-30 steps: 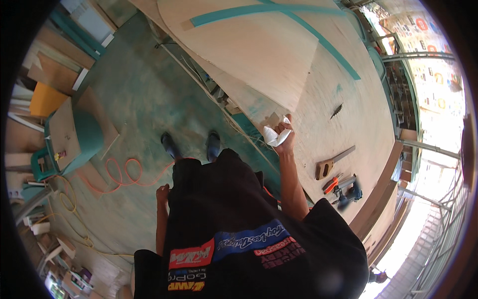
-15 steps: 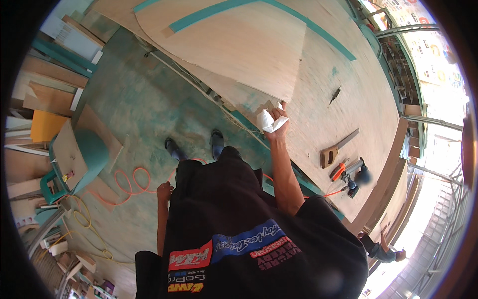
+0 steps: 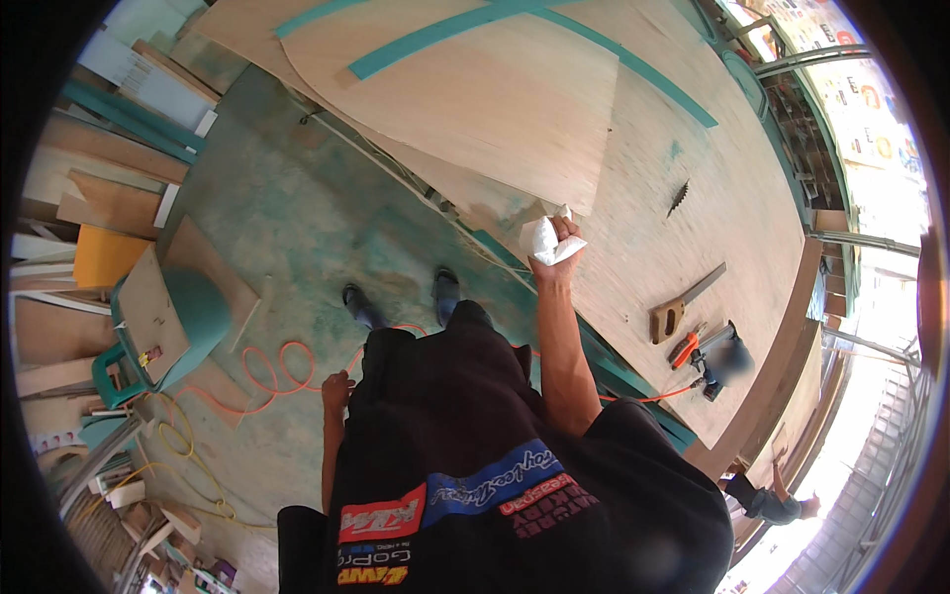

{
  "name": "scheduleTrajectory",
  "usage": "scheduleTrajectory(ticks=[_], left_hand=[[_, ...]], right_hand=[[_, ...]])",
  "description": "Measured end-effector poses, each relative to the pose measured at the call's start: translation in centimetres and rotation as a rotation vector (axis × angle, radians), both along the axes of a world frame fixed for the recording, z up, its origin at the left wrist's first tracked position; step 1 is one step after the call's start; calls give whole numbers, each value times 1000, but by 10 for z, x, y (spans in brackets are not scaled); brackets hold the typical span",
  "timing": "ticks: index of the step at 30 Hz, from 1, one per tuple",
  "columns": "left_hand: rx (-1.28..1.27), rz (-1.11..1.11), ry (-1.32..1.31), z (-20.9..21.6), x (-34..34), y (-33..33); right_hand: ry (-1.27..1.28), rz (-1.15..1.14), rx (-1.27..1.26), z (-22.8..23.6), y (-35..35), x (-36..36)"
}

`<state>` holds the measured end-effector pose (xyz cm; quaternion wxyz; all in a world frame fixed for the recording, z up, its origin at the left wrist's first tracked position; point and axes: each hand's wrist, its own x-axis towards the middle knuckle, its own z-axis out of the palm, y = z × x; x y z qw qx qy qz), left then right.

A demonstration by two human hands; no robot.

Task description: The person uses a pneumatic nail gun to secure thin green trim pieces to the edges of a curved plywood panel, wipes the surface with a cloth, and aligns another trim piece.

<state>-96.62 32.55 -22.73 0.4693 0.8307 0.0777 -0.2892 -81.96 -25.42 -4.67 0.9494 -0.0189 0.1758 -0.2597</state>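
Head camera view: a person's right hand (image 3: 558,261) is closed around a white wad (image 3: 538,241) (cloth or paper, hard to say which) at the near edge of a wooden worktop (image 3: 633,233), just beside the corner of a pale plywood panel (image 3: 505,119). Teal strips (image 3: 426,42) lie across the panel's far part. The left hand (image 3: 338,388) hangs beside a dark shirt (image 3: 465,416), fingers loosely curled; whether it grips anything cannot be told. To the right, a handsaw (image 3: 674,312) rests near orange-handled pliers (image 3: 683,350).
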Motion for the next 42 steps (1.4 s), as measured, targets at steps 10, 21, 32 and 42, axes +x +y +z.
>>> scheduleTrajectory(ticks=[10,21,32,42], left_hand=[[544,-584,-401,2,12,0],[444,-644,-456,-1,15,20],[171,7,58,33,33,-17],[541,-440,-224,0,4,23]], right_hand=[[140,149,-212,19,14,-5],[-70,29,23,21,-20,-7],[169,19,31,46,-82,32],[236,427,-558,132,25,82]])
